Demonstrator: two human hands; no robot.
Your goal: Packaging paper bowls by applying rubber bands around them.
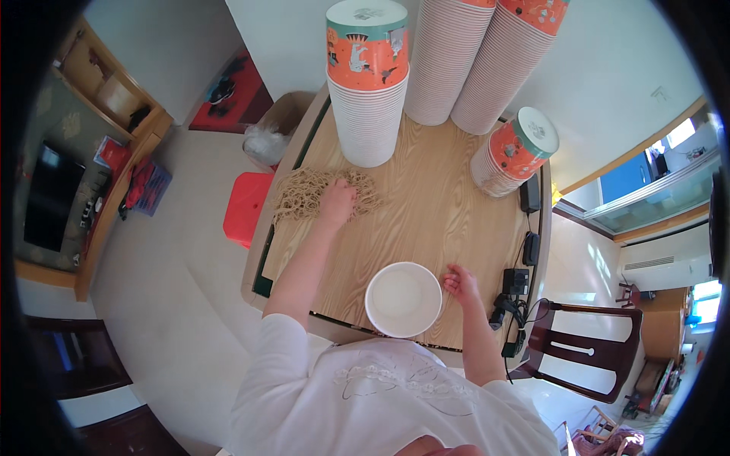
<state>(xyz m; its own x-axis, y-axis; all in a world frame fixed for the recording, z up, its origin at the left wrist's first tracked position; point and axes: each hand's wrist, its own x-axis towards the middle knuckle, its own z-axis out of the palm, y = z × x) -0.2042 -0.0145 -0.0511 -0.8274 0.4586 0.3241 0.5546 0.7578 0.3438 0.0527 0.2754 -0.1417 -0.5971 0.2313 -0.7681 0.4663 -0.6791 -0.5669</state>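
A white paper tub (403,299), its round mouth facing up, stands at the near edge of the wooden table (433,205). Nothing shows inside it. Beyond it to the left lies a loose pile of tan, tangled thin strands (303,193); their exact kind I cannot make out. My left hand (338,202) reaches into the right part of this pile, its fingers closed among the strands and the fingertips partly hidden. Just right of the tub's rim, my right hand (460,284) is held with fingers loosely bent and apart, nothing visible in it.
Tall nested stacks of orange-and-white tubs (369,106) stand along the far side, with a shorter stack (515,152) at the far right. Black adapters and cables (515,283) line the right edge. A red stool (247,209) is left of the table, a dark chair (585,349) right.
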